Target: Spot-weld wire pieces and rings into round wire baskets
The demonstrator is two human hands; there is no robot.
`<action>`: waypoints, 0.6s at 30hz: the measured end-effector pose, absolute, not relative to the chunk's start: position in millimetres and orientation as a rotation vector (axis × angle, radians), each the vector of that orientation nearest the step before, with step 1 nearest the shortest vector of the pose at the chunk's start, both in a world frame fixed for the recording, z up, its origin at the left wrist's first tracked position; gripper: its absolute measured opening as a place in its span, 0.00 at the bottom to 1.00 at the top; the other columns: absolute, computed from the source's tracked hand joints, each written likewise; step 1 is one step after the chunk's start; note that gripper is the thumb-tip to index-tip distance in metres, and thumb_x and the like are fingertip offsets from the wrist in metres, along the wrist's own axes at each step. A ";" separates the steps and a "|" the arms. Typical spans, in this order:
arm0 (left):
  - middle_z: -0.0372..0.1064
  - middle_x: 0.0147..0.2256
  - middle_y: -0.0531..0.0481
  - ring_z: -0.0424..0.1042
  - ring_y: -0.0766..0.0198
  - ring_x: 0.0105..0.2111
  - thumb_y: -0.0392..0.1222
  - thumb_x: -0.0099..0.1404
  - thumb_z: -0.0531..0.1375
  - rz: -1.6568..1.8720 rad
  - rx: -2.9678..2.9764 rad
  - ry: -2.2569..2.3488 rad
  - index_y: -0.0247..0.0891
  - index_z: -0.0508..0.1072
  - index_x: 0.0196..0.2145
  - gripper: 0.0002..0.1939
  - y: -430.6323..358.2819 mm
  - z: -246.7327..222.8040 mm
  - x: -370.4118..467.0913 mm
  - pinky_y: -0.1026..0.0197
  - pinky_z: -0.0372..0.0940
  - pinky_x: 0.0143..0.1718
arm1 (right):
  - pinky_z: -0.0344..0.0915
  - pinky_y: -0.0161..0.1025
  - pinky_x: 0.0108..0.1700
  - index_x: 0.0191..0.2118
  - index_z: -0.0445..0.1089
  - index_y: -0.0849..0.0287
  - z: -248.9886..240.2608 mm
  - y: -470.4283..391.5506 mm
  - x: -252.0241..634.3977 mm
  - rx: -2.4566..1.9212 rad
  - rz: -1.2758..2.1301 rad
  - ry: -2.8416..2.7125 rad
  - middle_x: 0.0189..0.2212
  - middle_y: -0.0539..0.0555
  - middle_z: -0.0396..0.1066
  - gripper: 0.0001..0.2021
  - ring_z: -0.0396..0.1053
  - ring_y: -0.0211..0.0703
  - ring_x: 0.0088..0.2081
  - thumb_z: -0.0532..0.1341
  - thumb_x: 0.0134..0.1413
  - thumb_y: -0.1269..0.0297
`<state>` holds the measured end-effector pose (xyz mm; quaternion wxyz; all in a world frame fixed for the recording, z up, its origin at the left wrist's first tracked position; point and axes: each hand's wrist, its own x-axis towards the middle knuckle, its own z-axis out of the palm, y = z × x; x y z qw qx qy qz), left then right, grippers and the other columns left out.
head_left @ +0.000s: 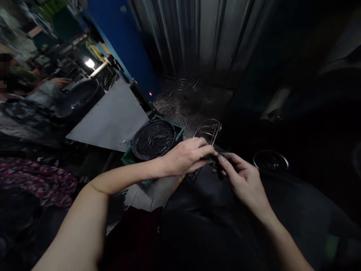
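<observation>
In front of my lap my two hands come together on a small dark piece [216, 162], its kind hard to make out in the low light. My left hand [194, 154] pinches it from the left, fingers bent. From the right, my right hand [244, 175] grips it between thumb and fingers. Just beyond the hands a wire rack [208, 130] of thin metal rods is partly hidden by them. Left of it, a round dark tub [135, 148] full of curved metal wires [156, 135] sits in a green crate [180, 131].
A grey sheet panel [113, 116] slants beside the crate. At the left a person [31, 101] sits by a dark basin [81, 98] near a lit lamp [89, 63]. Loose wire pieces [191, 84] lie on the floor before a corrugated wall [194, 37]. A wire ring [270, 160] is at right.
</observation>
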<state>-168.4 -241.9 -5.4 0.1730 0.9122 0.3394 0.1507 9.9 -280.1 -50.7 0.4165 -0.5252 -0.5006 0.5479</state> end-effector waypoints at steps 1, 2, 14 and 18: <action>0.68 0.38 0.42 0.69 0.62 0.39 0.40 0.68 0.53 0.446 2.601 0.947 0.32 0.70 0.44 0.12 -243.2 -9.5 -167.5 0.61 0.66 0.42 | 0.63 0.33 0.31 0.35 0.72 0.61 -52.0 -279.7 11.6 -1.329 1.367 -1.263 0.27 0.52 0.70 0.18 0.67 0.39 0.30 0.60 0.51 0.48; 0.68 0.39 0.41 0.69 0.63 0.40 0.41 0.67 0.53 0.474 2.591 0.931 0.31 0.70 0.46 0.13 -244.3 -12.4 -167.3 0.61 0.66 0.42 | 0.63 0.33 0.30 0.35 0.72 0.61 -53.5 -279.0 12.9 -1.340 1.353 -1.269 0.28 0.53 0.70 0.19 0.67 0.39 0.30 0.60 0.51 0.48; 0.70 0.46 0.44 0.68 0.63 0.47 0.34 0.70 0.46 0.404 3.099 0.340 0.38 0.71 0.45 0.14 -226.7 9.6 -163.2 0.57 0.63 0.51 | 0.56 0.32 0.23 0.35 0.71 0.62 -24.7 -265.8 51.3 -1.429 1.274 -1.584 0.22 0.51 0.67 0.21 0.60 0.35 0.22 0.56 0.53 0.46; 0.72 0.36 0.46 0.69 0.65 0.37 0.33 0.69 0.47 0.327 3.134 0.164 0.39 0.73 0.38 0.14 -217.6 -4.5 -153.9 0.60 0.66 0.43 | 0.58 0.32 0.25 0.35 0.71 0.61 -31.2 -267.3 52.0 -1.391 1.290 -1.694 0.24 0.51 0.69 0.18 0.63 0.37 0.24 0.54 0.56 0.50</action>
